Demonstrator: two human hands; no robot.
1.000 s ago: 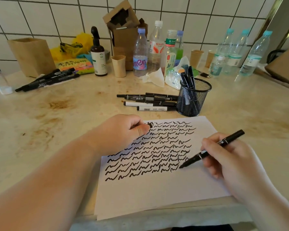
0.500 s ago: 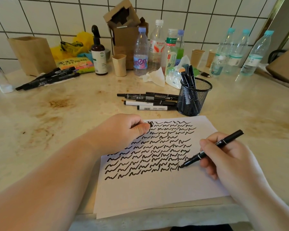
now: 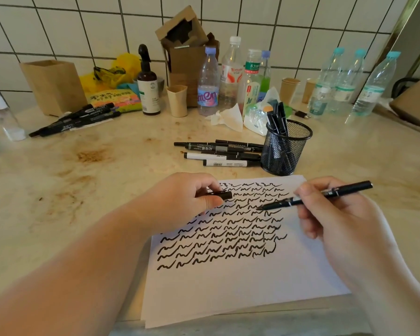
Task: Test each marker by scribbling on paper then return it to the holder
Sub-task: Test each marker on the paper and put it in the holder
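Marker in use: black marker (image 3: 313,196), uncapped, pinched between thumb and fingers of the right hand (image 3: 335,212); its tip points left, over the upper scribble rows.
Right hand: fingers curled around the barrel, at the paper's right side.
Left hand: left hand (image 3: 180,200) pinches the black cap (image 3: 220,195) between thumb and curled fingers, open end toward the tip.
What changed: half a second ago the tip was low on the paper, at the end of the bottom scribble row; now the marker is raised and swung toward the cap, and the cap has come out from under the fingers.
Meaning for the task: scribbling with this marker looks finished; capping seems next, then the holder.
Paper: white paper (image 3: 228,287) on the desk (image 3: 83,190), rows of black wavy scribbles over its upper half.
Holder: black mesh holder (image 3: 286,147) just beyond the paper, several markers standing in it.
Loose markers: a row of loose markers (image 3: 218,152) lying just left of the holder; another bunch (image 3: 75,120) far left.
Readable writing: a bottle (image 3: 207,86) label reads "men"; Chinese characters on a bottle with a green label (image 3: 251,76) and on a colourful packet (image 3: 114,99), too small to read reliably.
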